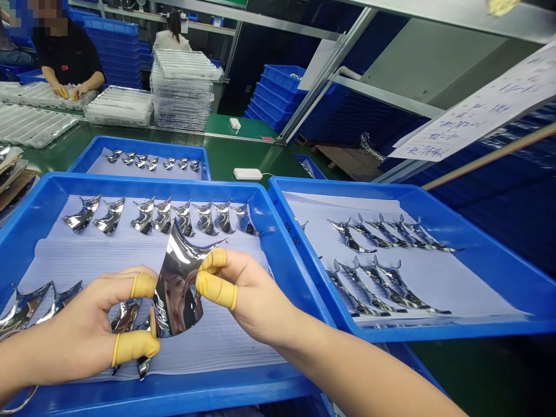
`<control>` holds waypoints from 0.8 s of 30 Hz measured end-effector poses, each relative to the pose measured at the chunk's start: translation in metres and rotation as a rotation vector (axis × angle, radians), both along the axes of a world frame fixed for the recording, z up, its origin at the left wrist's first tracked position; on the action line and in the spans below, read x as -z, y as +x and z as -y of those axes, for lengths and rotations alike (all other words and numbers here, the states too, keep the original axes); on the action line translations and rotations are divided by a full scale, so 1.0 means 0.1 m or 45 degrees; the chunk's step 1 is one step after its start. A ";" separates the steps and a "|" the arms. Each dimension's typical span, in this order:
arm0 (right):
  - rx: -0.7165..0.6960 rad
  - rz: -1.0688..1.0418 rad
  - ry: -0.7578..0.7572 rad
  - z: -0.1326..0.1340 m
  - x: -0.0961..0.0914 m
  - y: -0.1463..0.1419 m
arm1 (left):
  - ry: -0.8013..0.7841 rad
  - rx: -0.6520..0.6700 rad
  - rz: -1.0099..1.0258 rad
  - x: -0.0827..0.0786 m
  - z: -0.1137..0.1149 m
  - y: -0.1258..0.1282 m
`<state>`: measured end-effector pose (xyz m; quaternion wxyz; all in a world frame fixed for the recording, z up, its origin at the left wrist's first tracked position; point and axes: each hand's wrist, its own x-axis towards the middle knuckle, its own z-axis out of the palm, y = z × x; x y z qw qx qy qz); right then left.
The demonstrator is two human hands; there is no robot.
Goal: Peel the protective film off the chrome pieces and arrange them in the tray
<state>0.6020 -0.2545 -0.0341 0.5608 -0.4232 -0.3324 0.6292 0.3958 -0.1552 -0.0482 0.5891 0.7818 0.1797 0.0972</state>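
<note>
Over a blue tray (152, 183), left hand (93, 324) and right hand (245, 295) pinch a chrome part (176, 289) by its edges through yellow finger cots (214, 288).

On the right, a blue tray (434, 331) lined with a white foam sheet (434, 278) holds two rows of curved chrome pieces (373, 237), and a further blue tray (139, 142) at the far edge of the work area holds another row. Beyond it on the green counter (221, 130) sit two white plastic boxes (247, 174) and tall stacks of clear plastic trays (182, 92), while a co-worker (67, 58) in a black shirt handles a clear tray (43, 98) far left. Stacked blue crates (278, 92) stand far right, below a hanging handwritten paper sheet (478, 116).
</note>
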 end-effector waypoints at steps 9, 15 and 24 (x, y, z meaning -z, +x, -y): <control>0.001 -0.126 -0.045 -0.03 0.04 0.00 | 0.201 0.118 0.018 -0.01 -0.03 0.02; 0.003 -0.181 -0.057 -0.04 0.03 -0.01 | 0.294 0.173 0.193 0.01 -0.03 0.03; -0.019 -0.214 -0.107 -0.08 0.07 0.00 | 0.211 0.165 0.276 0.00 -0.01 0.01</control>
